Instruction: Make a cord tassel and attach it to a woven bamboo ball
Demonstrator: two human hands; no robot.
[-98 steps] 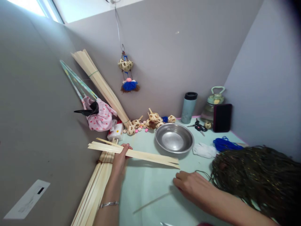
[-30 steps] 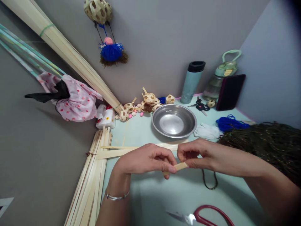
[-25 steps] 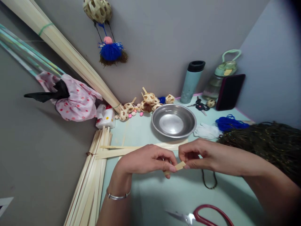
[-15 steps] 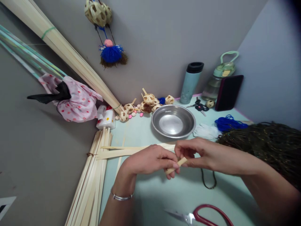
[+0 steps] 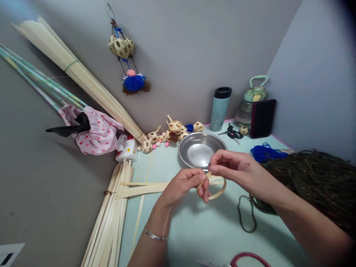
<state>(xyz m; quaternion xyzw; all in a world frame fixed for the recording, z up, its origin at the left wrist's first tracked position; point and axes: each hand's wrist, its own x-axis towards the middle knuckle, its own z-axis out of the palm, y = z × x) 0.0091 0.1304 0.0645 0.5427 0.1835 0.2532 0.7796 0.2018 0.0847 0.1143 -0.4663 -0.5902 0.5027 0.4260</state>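
Observation:
A thin pale bamboo strip (image 5: 219,194) is bent into a loop between my two hands, above the pale green table. My left hand (image 5: 190,183) pinches it between thumb and fingers, the other fingers curled beneath. Fingertips of my right hand (image 5: 230,166) grip the strip a little higher, close to the left thumb. Behind the hands stands a shallow metal bowl (image 5: 194,151), partly covered by the right hand. Flat bamboo strips (image 5: 144,190) lie on the table to the left, reaching behind my left hand.
A bundle of strips (image 5: 107,226) lies along the left edge. Red-handled scissors (image 5: 247,255) are at the front, cut off by the frame. Woven balls (image 5: 174,126), a blue tumbler (image 5: 220,109) and a phone (image 5: 263,118) line the wall. Dark yarn (image 5: 303,181) is heaped at right.
The strip now shows as an open loop below my right hand. Both hands have risen slightly, the right fingertips now above the left thumb. The view has tilted upward.

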